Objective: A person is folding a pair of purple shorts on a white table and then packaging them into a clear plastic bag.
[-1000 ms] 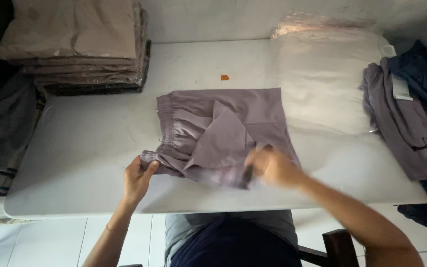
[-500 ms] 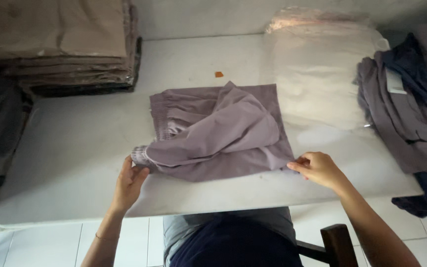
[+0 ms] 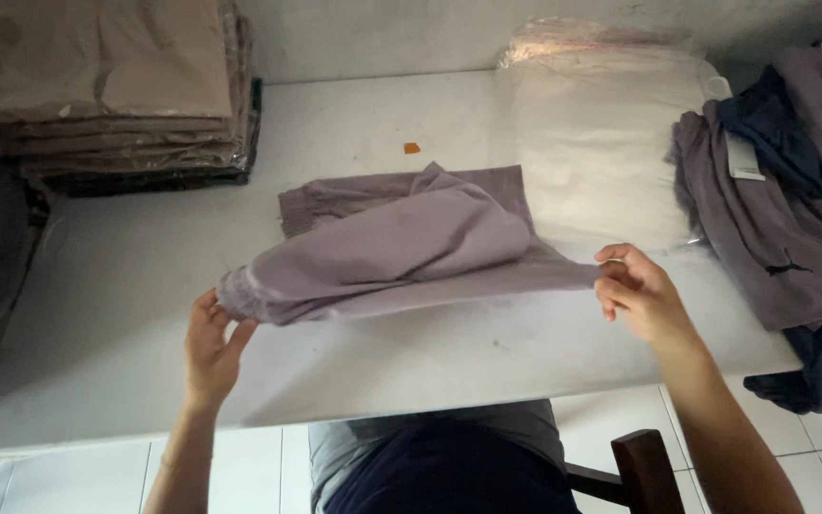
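Note:
A mauve-grey garment (image 3: 401,243) lies part folded on the white table (image 3: 126,286), its near edge lifted off the surface. My left hand (image 3: 209,335) grips the gathered cuff end at the garment's near left corner. My right hand (image 3: 637,293) pinches the near right corner and holds it stretched out above the table. The far part of the garment still rests flat on the tabletop.
A stack of tan garments in clear bags (image 3: 107,86) fills the far left. Clear plastic bags (image 3: 601,143) lie at the far right of the table. A heap of grey and navy clothes (image 3: 782,219) hangs over the right edge. A small orange scrap (image 3: 412,148) lies beyond the garment.
My right hand has moved from the garment's middle out to its near right corner. Both hands have raised the near edge and pulled it taut. The bunched fabric has spread out.

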